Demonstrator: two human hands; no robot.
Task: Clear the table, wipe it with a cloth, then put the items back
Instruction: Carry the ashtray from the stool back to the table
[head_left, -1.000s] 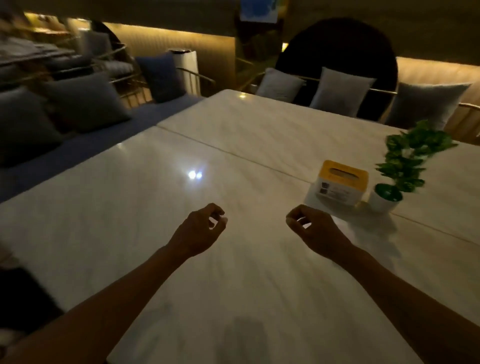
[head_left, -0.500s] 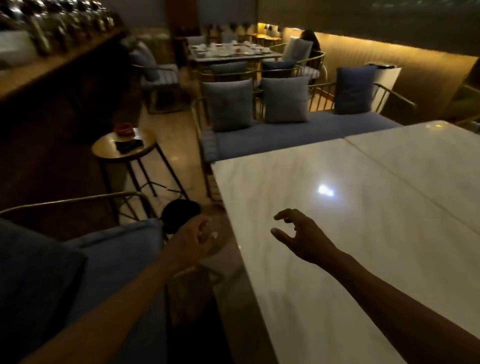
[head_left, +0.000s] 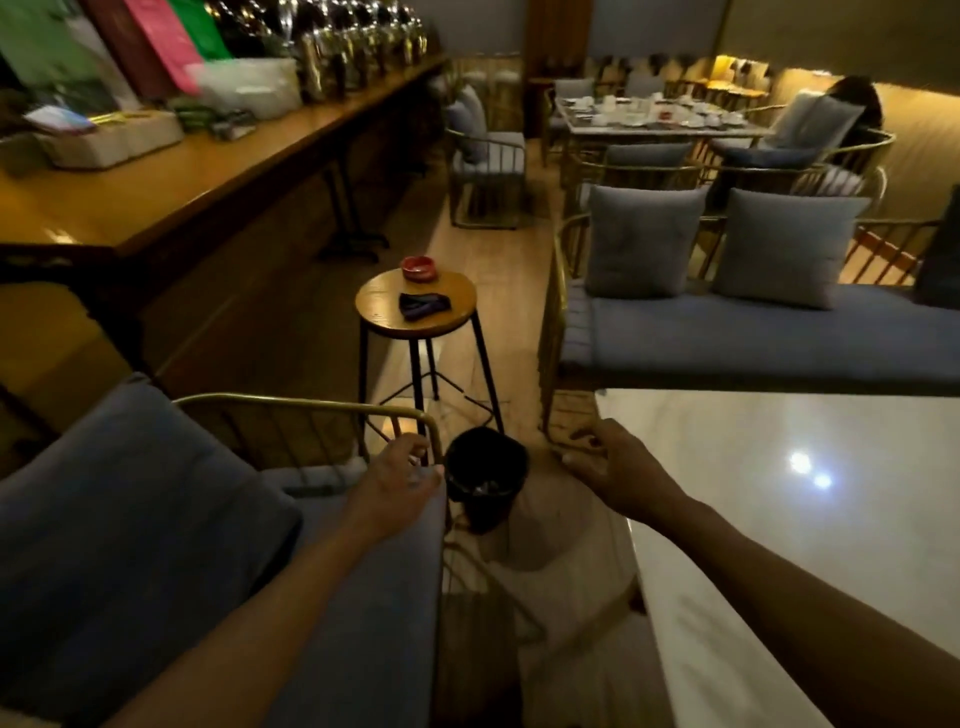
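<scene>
The white marble table (head_left: 810, 525) fills the lower right, its visible top bare. Ahead stands a round wooden stool (head_left: 415, 306) with a dark folded cloth (head_left: 423, 305) and a red ashtray (head_left: 418, 268) on its seat. My left hand (head_left: 397, 486) hovers over the blue chair cushion, fingers loosely curled, holding nothing. My right hand (head_left: 610, 470) reaches out beyond the table's left corner, fingers loosely spread and empty. Both hands are well short of the stool.
A black waste bin (head_left: 485, 475) sits on the floor between my hands. A blue armchair (head_left: 171, 545) with a gold frame is at lower left, a blue bench (head_left: 753, 332) with grey cushions beyond the table, a long wooden counter (head_left: 208, 166) at left.
The view has swung left, away from the table toward the stool. The tissue box and plant have left the view. Both hands moved forward over the gap beside the table.
</scene>
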